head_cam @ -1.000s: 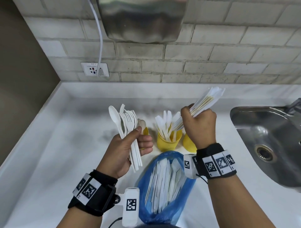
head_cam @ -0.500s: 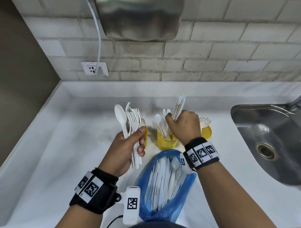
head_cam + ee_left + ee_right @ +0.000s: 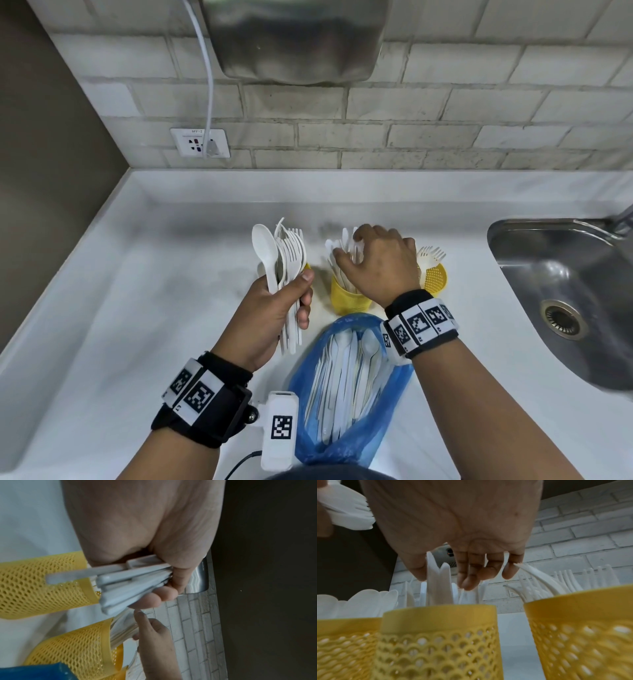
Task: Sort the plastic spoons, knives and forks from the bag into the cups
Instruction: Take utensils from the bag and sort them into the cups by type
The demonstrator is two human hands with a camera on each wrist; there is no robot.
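Observation:
My left hand (image 3: pixel 301 291) grips a bundle of white spoons and forks (image 3: pixel 284 257) upright, left of the cups; their handles (image 3: pixel 128 585) stick out below its fingers. My right hand (image 3: pixel 349 246) hovers over the middle yellow mesh cup (image 3: pixel 346 301), fingers loose and touching the tips of the white knives (image 3: pixel 436 588) standing in it. The right cup (image 3: pixel 435 279) holds forks (image 3: pixel 431 253). The left cup (image 3: pixel 342 635) holds spoons (image 3: pixel 359 601) and is mostly hidden behind the bundle in the head view. The blue bag (image 3: pixel 349 387) lies open in front, with several utensils inside.
A steel sink (image 3: pixel 565 301) is set into the white counter (image 3: pixel 137 308) on the right. On the brick wall behind hang a metal hand dryer (image 3: pixel 294 37) and a socket (image 3: pixel 200 142) with a white cable. A dark wall bounds the left side.
My right hand brought its raised bundle of knives down into the middle cup and let go of them. The left hand kept its bundle almost still.

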